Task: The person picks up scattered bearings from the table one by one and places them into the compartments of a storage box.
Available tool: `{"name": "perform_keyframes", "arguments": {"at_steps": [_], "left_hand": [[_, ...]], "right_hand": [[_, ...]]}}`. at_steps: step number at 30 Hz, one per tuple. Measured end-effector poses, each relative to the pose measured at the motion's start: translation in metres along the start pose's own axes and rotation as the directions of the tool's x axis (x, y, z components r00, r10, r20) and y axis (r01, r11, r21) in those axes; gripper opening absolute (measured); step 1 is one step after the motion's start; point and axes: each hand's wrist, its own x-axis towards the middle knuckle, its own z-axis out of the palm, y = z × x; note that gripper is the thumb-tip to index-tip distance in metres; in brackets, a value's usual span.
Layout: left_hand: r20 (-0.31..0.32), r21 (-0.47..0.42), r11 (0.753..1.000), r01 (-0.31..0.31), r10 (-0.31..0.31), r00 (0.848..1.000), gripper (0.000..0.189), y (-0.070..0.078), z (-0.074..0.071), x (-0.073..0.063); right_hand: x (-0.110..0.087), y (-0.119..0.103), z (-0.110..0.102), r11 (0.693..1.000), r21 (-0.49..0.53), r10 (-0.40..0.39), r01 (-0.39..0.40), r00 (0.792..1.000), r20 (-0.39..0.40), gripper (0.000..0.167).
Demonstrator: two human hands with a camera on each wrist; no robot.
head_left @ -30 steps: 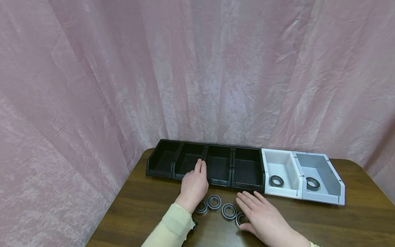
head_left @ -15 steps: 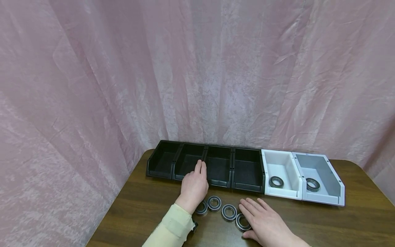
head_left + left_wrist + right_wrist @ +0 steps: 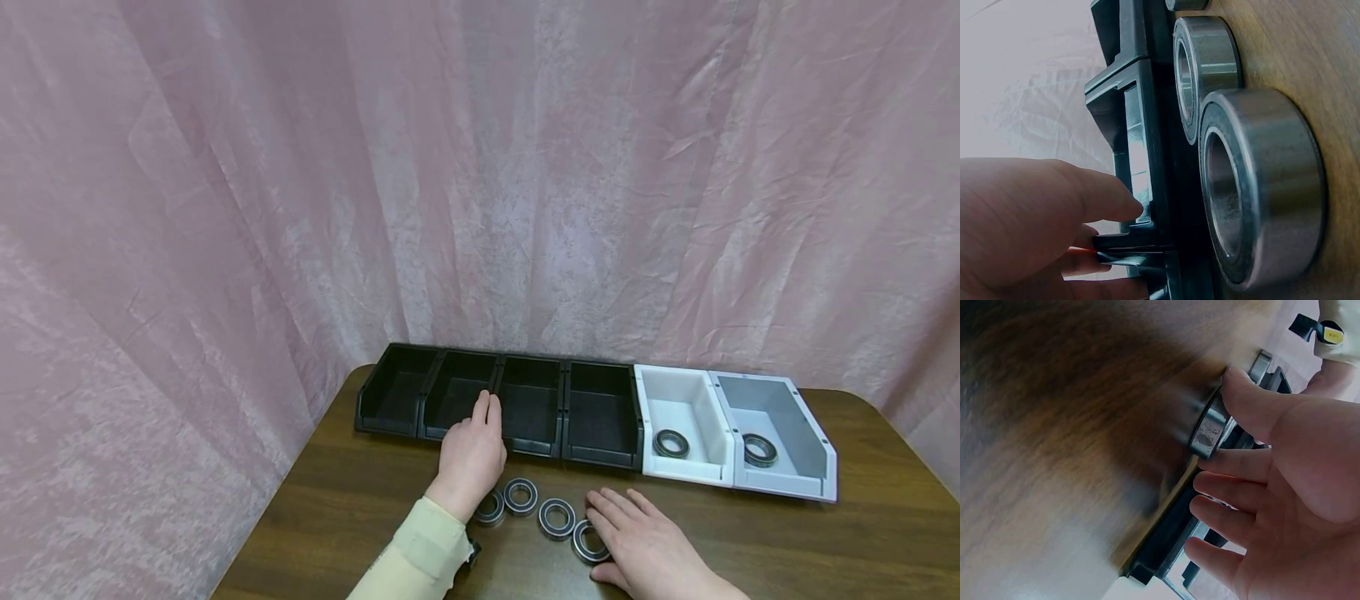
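Note:
Several ball bearings lie on the wooden table in front of the bins; one ball bearing shows fully, another ball bearing is partly behind my left wrist. My left hand reaches over to a black bin, its index and middle fingers extended at the front lip; the left wrist view shows the thumb against that lip. My right hand has thumb and index finger at opposite sides of the rightmost loose bearing, which still rests on the table. In the right wrist view, the other fingers spread apart from it.
A row of black bins runs along the back of the table, followed by a white bin and a grey bin, each with one bearing inside. A pink curtain hangs behind.
My right hand has drawn back slightly toward the lower right, with thumb and index finger now either side of the bearing. My left hand and the bearings keep their places.

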Motion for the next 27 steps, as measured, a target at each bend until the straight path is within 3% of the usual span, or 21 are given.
{"name": "perform_keyframes", "arguments": {"at_steps": [11,27], "left_hand": [[-0.004,-0.003,1.0,0.001,-0.001,1.0,0.07,0.0004,0.0004,-0.0004],[-0.012,-0.001,1.0,-0.001,0.001,1.0,0.07,-0.0002,0.0008,-0.0007]], "right_hand": [[0.0008,-0.0011,0.0011,1.0,0.009,0.013,-0.013,1.0,0.008,0.068],[0.003,-0.0049,0.0009,1.0,-0.023,-0.001,0.0,0.999,-0.043,0.065]]}}
